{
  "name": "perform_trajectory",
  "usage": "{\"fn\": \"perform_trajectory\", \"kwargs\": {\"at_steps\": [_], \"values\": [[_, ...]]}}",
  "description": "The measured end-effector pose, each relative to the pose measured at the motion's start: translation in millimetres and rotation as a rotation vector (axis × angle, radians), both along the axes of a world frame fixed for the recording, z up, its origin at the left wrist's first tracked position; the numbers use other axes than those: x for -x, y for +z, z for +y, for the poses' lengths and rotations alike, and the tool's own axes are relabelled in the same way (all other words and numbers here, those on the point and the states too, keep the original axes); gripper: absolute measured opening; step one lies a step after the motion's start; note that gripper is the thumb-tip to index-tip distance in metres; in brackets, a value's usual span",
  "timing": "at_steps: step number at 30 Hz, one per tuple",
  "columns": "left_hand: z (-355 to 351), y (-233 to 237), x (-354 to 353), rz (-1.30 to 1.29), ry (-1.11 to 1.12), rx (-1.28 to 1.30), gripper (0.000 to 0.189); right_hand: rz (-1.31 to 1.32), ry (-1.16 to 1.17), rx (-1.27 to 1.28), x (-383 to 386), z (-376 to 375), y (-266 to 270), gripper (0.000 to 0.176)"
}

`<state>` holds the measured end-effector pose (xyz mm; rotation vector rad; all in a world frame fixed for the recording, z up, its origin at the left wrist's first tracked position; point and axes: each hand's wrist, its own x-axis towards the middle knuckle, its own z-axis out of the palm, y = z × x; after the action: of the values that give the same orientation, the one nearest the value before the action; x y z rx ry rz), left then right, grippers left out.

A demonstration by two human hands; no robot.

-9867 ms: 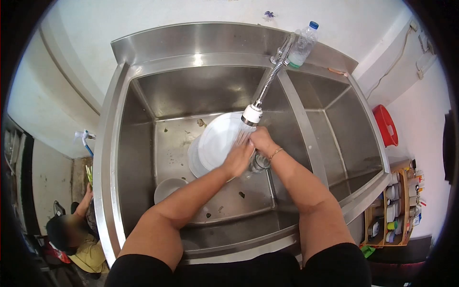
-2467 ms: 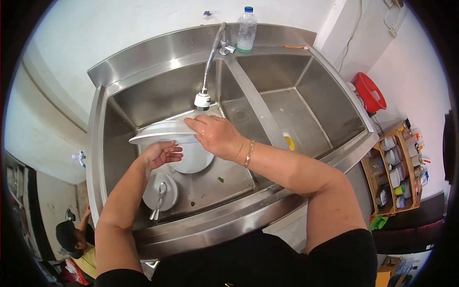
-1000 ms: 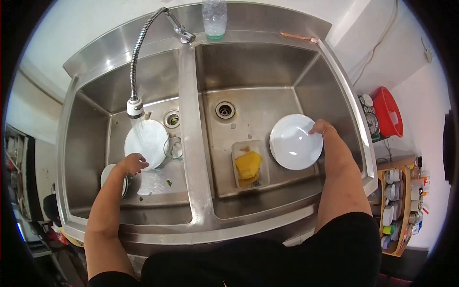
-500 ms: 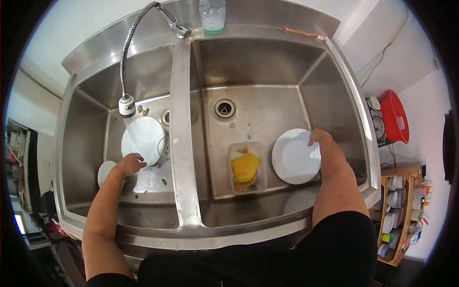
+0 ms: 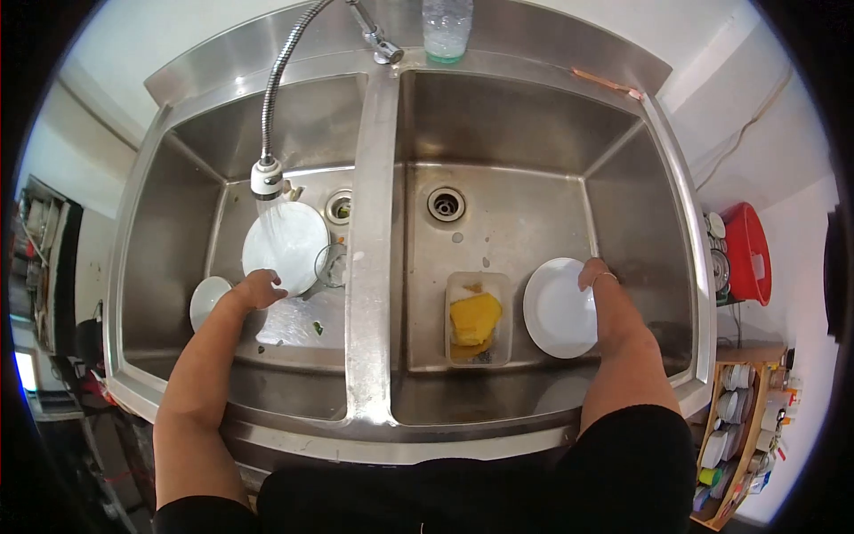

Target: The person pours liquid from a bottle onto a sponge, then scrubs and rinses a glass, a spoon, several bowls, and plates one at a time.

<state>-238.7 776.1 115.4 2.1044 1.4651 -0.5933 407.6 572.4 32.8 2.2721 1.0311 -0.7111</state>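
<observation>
In the left basin, my left hand grips the lower rim of a round white plate with its fingers curled. Water from the white spray head runs onto this plate. A smaller white dish lies left of my wrist, and a clear glass vessel sits at the plate's right edge. My right hand is closed on the upper right rim of another white plate in the right basin. Beside that plate, a clear plastic tub holds a yellow sponge or cloth.
A steel divider separates the basins. Food scraps lie around the left drain; the right drain is uncovered. A plastic bottle stands on the back ledge. Right of the sink are a red basin and a dish shelf.
The whole view has shifted, moving the sink rightward. My left hand and its plate have moved slightly up under the spray. The right plate has moved slightly nearer with my right hand.
</observation>
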Motion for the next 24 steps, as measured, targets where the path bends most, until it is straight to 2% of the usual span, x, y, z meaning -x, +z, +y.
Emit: {"fn": "perform_trajectory", "kwargs": {"at_steps": [1,2,4,5,7,9,10,12,13,15,16,18,20,22,24], "values": [[1,-1,2,-0.005,-0.035,-0.023,0.045,-0.001,0.011,0.001,1,6,-5,0.033],[1,-1,2,-0.009,-0.069,-0.046,0.045,-0.104,0.075,-0.177,10,14,-2,0.029],[3,0,1,-0.017,-0.011,-0.019,0.045,-0.068,0.205,-0.289,22,35,10,0.029],[6,-5,3,-0.005,-0.055,-0.043,0.046,0.068,0.27,-0.218,58,53,47,0.031],[5,1,2,0.01,-0.076,-0.066,0.046,0.504,-0.247,-0.021,120,65,71,0.023],[8,-2,7,0.023,-0.07,-0.088,0.046,0.703,-0.242,0.21,170,61,83,0.023],[12,-5,11,0.034,-0.078,-0.109,0.046,0.701,-0.226,0.21,185,58,92,0.023],[18,-7,18,0.039,-0.063,-0.117,0.046,0.549,0.179,0.17,209,50,103,0.023],[21,-5,18,0.061,-0.046,-0.103,0.046,0.548,0.193,0.172,205,47,95,0.023],[25,-9,28,0.068,-0.012,-0.132,0.043,0.872,-0.363,0.04,190,45,79,0.026],[28,-14,33,0.066,0.002,-0.133,0.043,0.869,-0.349,0.044,190,44,77,0.026],[33,-22,38,0.071,-0.011,-0.163,0.041,0.802,-0.501,-0.132,199,39,87,0.027],[40,-27,41,0.08,-0.01,-0.146,0.039,0.821,-0.526,-0.121,194,32,72,0.027],[47,-29,40,0.166,-0.062,-0.066,0.045,0.841,-0.552,-0.109,198,28,70,0.027],[50,-27,41,0.124,-0.051,-0.112,0.042,1.01,-0.533,-0.124,206,23,79,0.028]]}}
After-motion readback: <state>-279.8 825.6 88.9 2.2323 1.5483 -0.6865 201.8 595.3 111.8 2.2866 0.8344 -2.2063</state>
